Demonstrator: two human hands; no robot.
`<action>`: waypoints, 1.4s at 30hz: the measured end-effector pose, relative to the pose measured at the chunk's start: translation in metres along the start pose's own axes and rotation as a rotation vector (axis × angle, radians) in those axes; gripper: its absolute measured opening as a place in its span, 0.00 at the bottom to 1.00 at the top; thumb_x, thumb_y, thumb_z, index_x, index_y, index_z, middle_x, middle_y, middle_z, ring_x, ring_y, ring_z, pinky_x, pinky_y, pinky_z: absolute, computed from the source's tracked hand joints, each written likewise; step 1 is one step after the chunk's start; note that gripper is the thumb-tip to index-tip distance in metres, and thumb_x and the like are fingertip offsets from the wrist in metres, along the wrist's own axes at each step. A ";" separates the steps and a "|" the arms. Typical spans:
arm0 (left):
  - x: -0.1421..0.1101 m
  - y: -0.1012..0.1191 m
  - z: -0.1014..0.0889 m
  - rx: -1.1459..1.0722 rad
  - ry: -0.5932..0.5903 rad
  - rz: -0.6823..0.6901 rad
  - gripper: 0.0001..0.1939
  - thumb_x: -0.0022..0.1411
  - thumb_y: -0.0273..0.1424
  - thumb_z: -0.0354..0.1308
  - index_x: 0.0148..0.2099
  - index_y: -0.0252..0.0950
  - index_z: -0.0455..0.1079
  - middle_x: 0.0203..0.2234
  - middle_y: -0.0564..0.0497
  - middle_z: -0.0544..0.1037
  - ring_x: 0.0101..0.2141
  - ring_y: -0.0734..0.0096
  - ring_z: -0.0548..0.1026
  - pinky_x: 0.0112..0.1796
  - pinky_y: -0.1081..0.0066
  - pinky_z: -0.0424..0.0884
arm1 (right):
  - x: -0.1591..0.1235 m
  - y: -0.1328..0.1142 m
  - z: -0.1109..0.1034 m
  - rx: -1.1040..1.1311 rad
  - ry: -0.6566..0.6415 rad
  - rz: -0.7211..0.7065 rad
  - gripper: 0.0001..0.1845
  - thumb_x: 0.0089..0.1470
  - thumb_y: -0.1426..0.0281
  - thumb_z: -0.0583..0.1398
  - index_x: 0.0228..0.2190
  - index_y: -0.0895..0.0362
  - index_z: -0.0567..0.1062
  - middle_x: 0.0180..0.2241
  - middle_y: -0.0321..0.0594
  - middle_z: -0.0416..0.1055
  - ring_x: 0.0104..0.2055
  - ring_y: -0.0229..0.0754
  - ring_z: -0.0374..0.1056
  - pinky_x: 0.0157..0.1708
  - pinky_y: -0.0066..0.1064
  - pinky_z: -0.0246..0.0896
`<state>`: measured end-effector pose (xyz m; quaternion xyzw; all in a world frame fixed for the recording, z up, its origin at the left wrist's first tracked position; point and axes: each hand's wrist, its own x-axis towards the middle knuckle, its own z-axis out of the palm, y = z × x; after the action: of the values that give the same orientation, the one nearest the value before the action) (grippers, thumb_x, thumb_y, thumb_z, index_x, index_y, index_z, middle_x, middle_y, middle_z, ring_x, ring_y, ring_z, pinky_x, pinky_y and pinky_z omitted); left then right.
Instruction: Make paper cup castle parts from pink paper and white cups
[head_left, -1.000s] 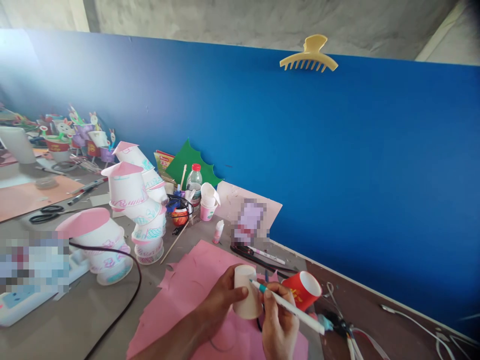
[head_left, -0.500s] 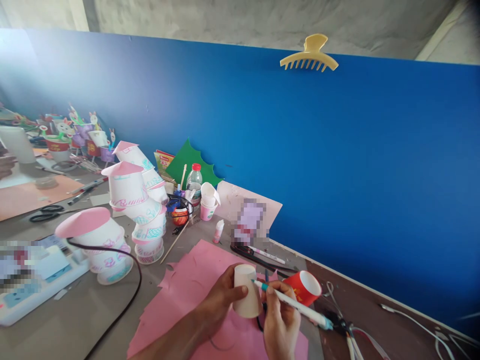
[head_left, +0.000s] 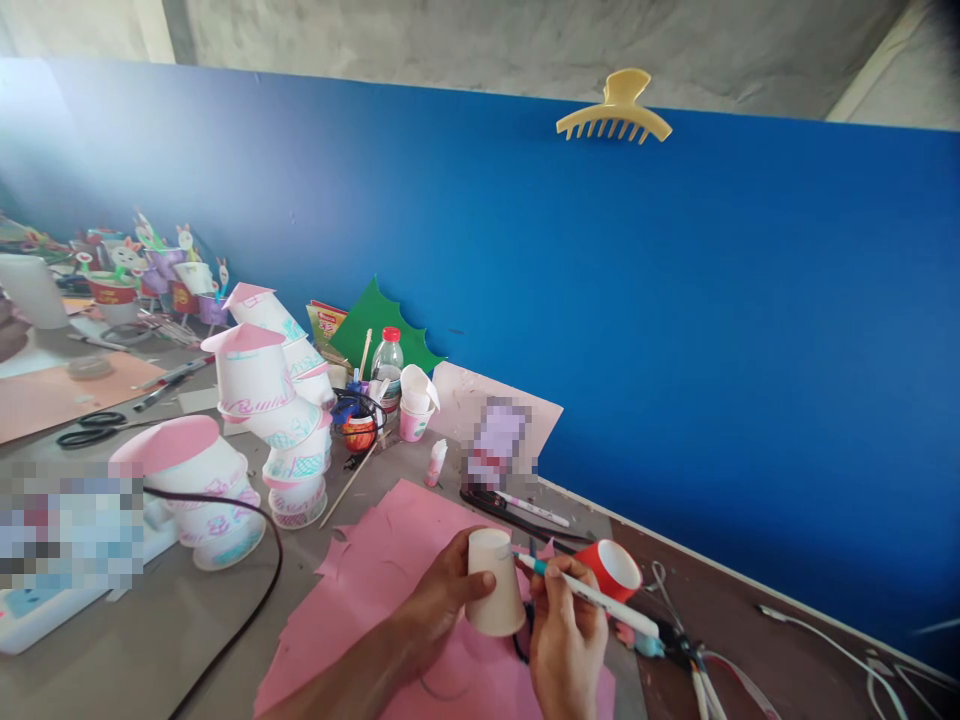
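My left hand is closed around a plain white paper cup, its thumb across the front. The cup is held upside down, narrow end up, over a pink paper sheet. Pinched in my right hand is a white marker with a teal band near its tip. The tip points at the upper right side of the cup, seemingly just off its surface. A red paper cup lies tipped over behind my right hand.
Stacked, decorated paper cups with pink tops stand at left. A white power strip, black cable and scissors lie nearby. A small glue bottle stands behind the pink sheet. A blue partition closes off the back.
My right hand and the marker have shifted a little to the right, the tip moving away from the cup's side. My left hand keeps the cup in about the same place.
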<state>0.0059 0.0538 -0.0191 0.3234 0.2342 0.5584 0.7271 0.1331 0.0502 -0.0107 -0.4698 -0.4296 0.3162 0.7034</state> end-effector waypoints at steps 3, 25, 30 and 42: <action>0.000 0.000 0.000 0.007 -0.007 -0.002 0.32 0.43 0.36 0.71 0.51 0.35 0.66 0.38 0.44 0.75 0.38 0.59 0.73 0.37 0.64 0.66 | -0.003 -0.001 -0.001 0.028 -0.012 0.054 0.14 0.52 0.58 0.61 0.27 0.55 0.69 0.22 0.30 0.63 0.23 0.35 0.59 0.23 0.26 0.58; 0.001 -0.002 -0.002 0.011 -0.020 0.007 0.32 0.44 0.35 0.71 0.51 0.36 0.66 0.39 0.45 0.75 0.39 0.60 0.72 0.38 0.65 0.66 | -0.001 -0.001 0.001 0.022 -0.012 0.071 0.15 0.50 0.57 0.62 0.27 0.55 0.68 0.22 0.30 0.63 0.23 0.35 0.60 0.24 0.26 0.58; 0.000 -0.001 -0.001 0.007 -0.022 0.000 0.31 0.45 0.35 0.71 0.51 0.36 0.66 0.38 0.45 0.74 0.38 0.60 0.72 0.38 0.65 0.66 | -0.003 0.001 0.000 -0.008 -0.007 0.077 0.14 0.51 0.57 0.61 0.28 0.55 0.69 0.22 0.30 0.64 0.25 0.36 0.60 0.26 0.27 0.58; 0.001 -0.001 -0.001 0.000 -0.036 0.023 0.30 0.46 0.37 0.70 0.51 0.34 0.69 0.40 0.42 0.76 0.40 0.57 0.73 0.39 0.64 0.66 | 0.000 -0.012 0.006 0.206 0.051 0.193 0.15 0.45 0.59 0.65 0.24 0.54 0.67 0.20 0.28 0.62 0.21 0.33 0.58 0.23 0.25 0.57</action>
<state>0.0062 0.0550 -0.0211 0.3361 0.2175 0.5609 0.7247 0.1286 0.0482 0.0016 -0.4419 -0.3298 0.4129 0.7250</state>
